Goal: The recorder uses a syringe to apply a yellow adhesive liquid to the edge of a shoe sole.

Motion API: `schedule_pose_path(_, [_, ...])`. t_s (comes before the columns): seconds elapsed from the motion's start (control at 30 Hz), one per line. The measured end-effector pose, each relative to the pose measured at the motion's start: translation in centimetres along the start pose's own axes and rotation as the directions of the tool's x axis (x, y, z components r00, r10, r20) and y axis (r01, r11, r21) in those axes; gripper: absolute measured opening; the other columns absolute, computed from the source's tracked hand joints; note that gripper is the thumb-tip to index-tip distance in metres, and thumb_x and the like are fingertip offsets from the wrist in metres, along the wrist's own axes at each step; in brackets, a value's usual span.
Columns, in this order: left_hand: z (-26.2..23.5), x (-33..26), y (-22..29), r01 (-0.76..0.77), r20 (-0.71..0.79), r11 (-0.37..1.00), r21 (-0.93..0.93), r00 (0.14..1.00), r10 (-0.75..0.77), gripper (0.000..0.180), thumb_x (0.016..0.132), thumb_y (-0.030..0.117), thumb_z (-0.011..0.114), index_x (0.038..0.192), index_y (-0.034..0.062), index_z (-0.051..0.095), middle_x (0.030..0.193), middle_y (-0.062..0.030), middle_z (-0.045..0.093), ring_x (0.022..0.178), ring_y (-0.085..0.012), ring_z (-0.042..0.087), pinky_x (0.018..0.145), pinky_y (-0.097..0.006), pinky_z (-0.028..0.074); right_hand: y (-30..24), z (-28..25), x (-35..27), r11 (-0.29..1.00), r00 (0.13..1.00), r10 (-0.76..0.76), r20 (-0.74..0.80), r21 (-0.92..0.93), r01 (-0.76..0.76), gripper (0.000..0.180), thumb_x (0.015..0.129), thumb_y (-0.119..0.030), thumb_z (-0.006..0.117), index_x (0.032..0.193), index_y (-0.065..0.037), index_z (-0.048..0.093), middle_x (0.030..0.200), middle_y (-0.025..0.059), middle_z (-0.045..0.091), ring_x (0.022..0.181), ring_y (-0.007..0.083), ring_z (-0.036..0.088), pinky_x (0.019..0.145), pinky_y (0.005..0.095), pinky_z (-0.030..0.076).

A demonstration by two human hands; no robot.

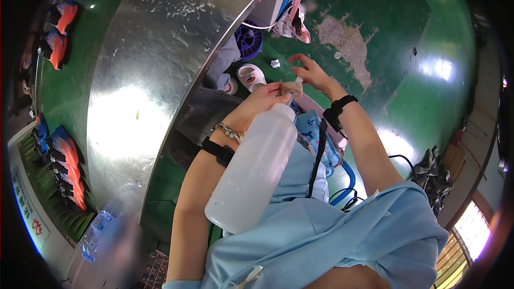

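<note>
A large translucent white plastic bottle (254, 168) lies slanted across my lap along my left forearm, its neck pointing away from me. Just beyond the neck, my left hand (265, 100) has its fingers closed on a tan, fuzzy wad (292, 89) wrapped around the bottle's thin spout. A pale spout tip (299, 80) shows past the wad. Close by it, my right hand (316, 76) has its fingers apart and bent; whether the thumb touches the tip is unclear. The bottle's contents cannot be made out.
On my left stands a shiny metal table (155, 48) with white residue at its far end. Orange and black shoes (67, 166) sit on racks beyond it. A purple spool (248, 42), a white clog (251, 76) and a pink-and-white shoe (300, 24) are ahead, low down. Dark items pile at right.
</note>
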State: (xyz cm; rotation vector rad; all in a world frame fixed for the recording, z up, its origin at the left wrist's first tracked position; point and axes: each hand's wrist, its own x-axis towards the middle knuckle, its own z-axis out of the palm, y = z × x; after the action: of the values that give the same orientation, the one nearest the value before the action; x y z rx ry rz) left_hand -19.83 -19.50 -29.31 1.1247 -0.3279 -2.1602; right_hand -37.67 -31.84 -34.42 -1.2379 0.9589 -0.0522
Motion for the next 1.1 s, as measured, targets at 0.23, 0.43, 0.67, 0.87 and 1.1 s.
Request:
schedule_pose_path(0.23, [0.2, -0.2, 0.4, -0.029, 0.018, 0.999, -0.032, 0.999, 0.029, 0.048, 0.083, 0.006, 0.06, 0.125, -0.0015, 0.038, 0.115, -0.0085, 0.051, 0.102, -0.0119, 0.051, 0.081, -0.024, 0.045, -1.5, 0.0, 0.1, 0.995, 1.0, -0.01, 0.006, -0.095, 0.011, 0.037, 0.079, -0.023, 0.054, 0.115, -0.015, 0.048, 0.06, -0.0045, 0.038, 0.051, 0.0057, 0.035, 0.046, 0.023, 0.029])
schedule_pose_path(0.43, [1.2, -1.2, 1.1, -0.047, -0.013, 0.997, -0.064, 0.999, 0.047, 0.037, 0.088, 0.012, 0.055, 0.121, 0.0013, 0.044, 0.111, -0.0027, 0.053, 0.097, -0.0048, 0.05, 0.079, -0.019, 0.043, -1.3, 0.0, 0.0, 0.995, 1.0, -0.03, -0.008, -0.099, 0.029, 0.04, 0.078, -0.023, 0.053, 0.116, -0.012, 0.05, 0.057, -0.0034, 0.041, 0.048, 0.006, 0.036, 0.044, 0.0225, 0.026])
schedule_pose_path(0.67, [1.0, -1.1, 0.8, -0.052, -0.013, 0.998, -0.022, 0.999, 0.052, 0.038, 0.088, 0.012, 0.056, 0.122, 0.0018, 0.044, 0.113, -0.003, 0.053, 0.098, -0.006, 0.051, 0.08, -0.02, 0.043, -0.7, 0.5, 0.0, 0.998, 0.999, 0.039, 0.014, -0.054, -0.038, 0.03, 0.08, -0.028, 0.052, 0.106, -0.012, 0.055, 0.065, -0.0032, 0.041, 0.053, 0.0055, 0.036, 0.047, 0.0208, 0.029])
schedule_pose_path(0.87, [0.9, -1.0, 0.8, -0.078, 0.019, 0.997, -0.019, 0.997, 0.078, 0.04, 0.087, 0.012, 0.057, 0.123, 0.0028, 0.043, 0.114, -0.003, 0.052, 0.1, -0.0067, 0.05, 0.081, -0.021, 0.043, -0.7, 0.7, -0.1, 0.992, 1.0, 0.013, 0.021, -0.122, -0.01, 0.027, 0.084, -0.029, 0.048, 0.097, -0.009, 0.06, 0.07, -0.0012, 0.047, 0.055, 0.0075, 0.038, 0.047, 0.0224, 0.031])
schedule_pose_path(1.1, [0.9, -1.0, 0.8, -0.095, -0.02, 0.993, 0.063, 0.995, 0.097, 0.045, 0.086, 0.014, 0.058, 0.126, 0.0019, 0.04, 0.115, -0.0041, 0.05, 0.101, -0.0079, 0.05, 0.081, -0.022, 0.043, 0.4, 0.8, 0.0, 0.938, 0.983, -0.185, -0.016, -0.301, 0.172, 0.033, 0.088, -0.029, 0.039, 0.086, -0.004, 0.061, 0.075, 0.0059, 0.052, 0.071, 0.0151, 0.046, 0.065, 0.0283, 0.038])
